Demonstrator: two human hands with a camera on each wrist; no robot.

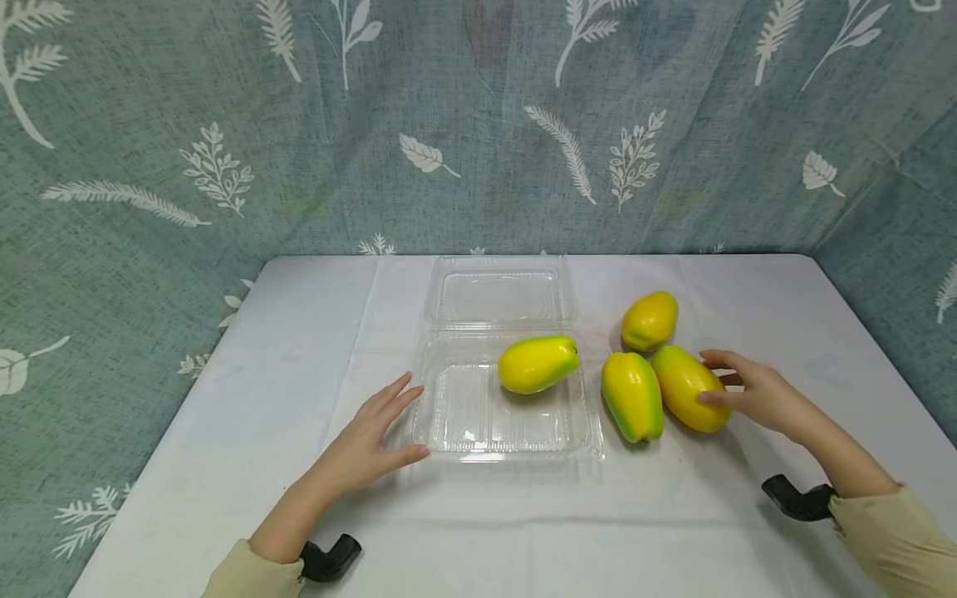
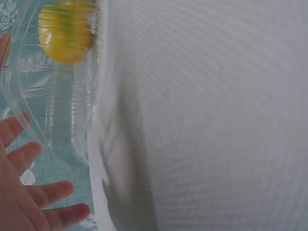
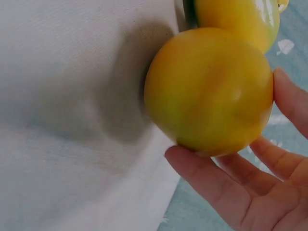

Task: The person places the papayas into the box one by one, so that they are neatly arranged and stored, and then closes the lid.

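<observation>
1. White table [image 1: 224,407] is carrying an open clear container [image 1: 463,415]
2. Left hand [image 1: 366,436] is spreading its fingers by the container's left rim
3. Right hand [image 1: 764,397] is pinching the rightmost fruit [image 1: 682,384], right of the container
4. One fruit [image 1: 534,365] is lying inside the container
5. Two other fruits [image 1: 632,397] are lying just left of the rightmost fruit

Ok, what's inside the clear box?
One yellow-green fruit, lying toward the back right of the box. No other fruit shows in there. The spot directly under it is covered, so I can't see that.
</observation>
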